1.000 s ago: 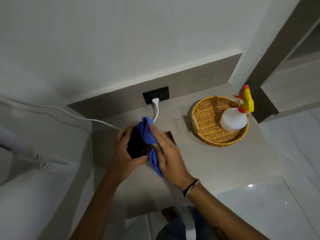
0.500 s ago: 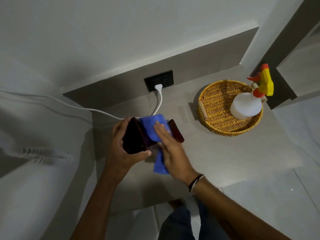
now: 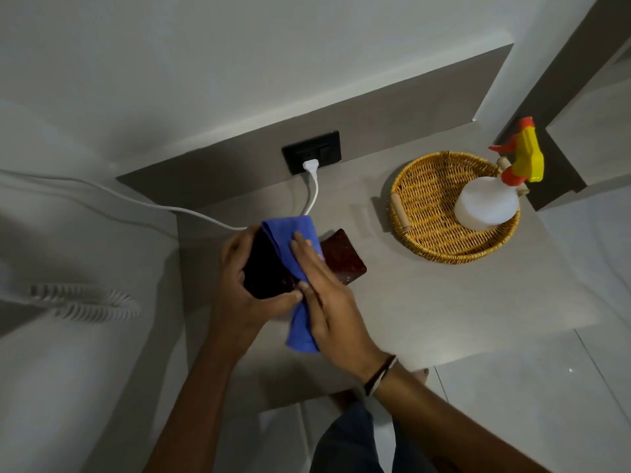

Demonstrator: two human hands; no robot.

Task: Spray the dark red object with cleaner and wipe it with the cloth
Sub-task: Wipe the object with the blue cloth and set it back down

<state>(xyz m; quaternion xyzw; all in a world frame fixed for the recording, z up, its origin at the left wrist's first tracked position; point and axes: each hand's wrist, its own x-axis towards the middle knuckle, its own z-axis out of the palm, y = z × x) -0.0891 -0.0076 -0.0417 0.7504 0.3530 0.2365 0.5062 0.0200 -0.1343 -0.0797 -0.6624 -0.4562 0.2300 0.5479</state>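
Head view shows the left hand [image 3: 251, 295] gripping the dark red object [image 3: 343, 256] above the desk [image 3: 444, 302] to steady it, while the flat, open right hand [image 3: 327, 302] presses the blue cloth [image 3: 290, 233] onto it.

A pale grey, matte stone-look bench [image 3: 426, 302] fills the corner of a dim room, backed by a low taupe upstand [image 3: 392, 121] beneath a plain white painted wall [image 3: 239, 56]. A black rectangular wall socket [image 3: 311, 152] sits in the upstand, holding a white plug and cable [image 3: 312, 186] that trails off to the left. Glossy white floor tiles [image 3: 529, 404] catch small glints of light at lower right. A white coiled cord [image 3: 85, 302] lies at left.
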